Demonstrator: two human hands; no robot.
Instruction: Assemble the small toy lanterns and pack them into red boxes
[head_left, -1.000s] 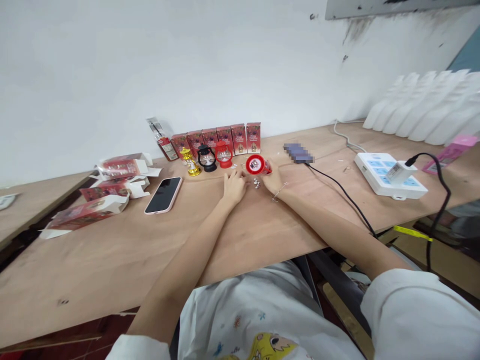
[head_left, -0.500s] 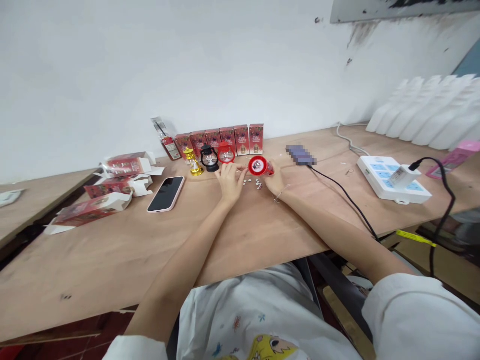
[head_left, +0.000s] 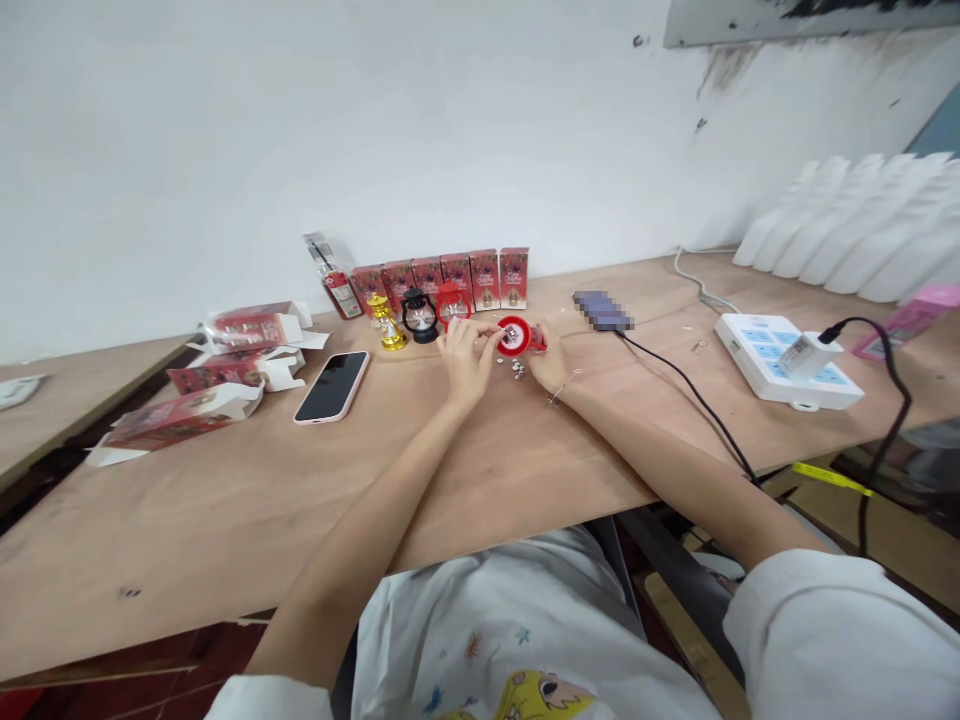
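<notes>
On the far left of the brown table (head_left: 525, 470), three open red boxes (head_left: 187, 418) lie on their sides. Next comes a black phone (head_left: 332, 388) with a pink edge. Behind it, a red packet (head_left: 339, 290) leans on the wall. Then a gold lantern (head_left: 388, 327), a black lantern (head_left: 419, 318) and a red lantern (head_left: 453, 299) stand in front of a row of red boxes (head_left: 484, 280).

The left hand (head_left: 466, 362) has its thumb and fingertips close together at the rim of a round red piece (head_left: 513, 348). I cannot tell if they pinch anything small. The right hand (head_left: 550, 362) is wrapped around that piece from the other side, its round end facing the person. Little shiny discs (head_left: 518, 368) lie just below it. Farther right are a blurred phone (head_left: 600, 310), a white power strip (head_left: 772, 370) and tall white bottles (head_left: 855, 225).
</notes>
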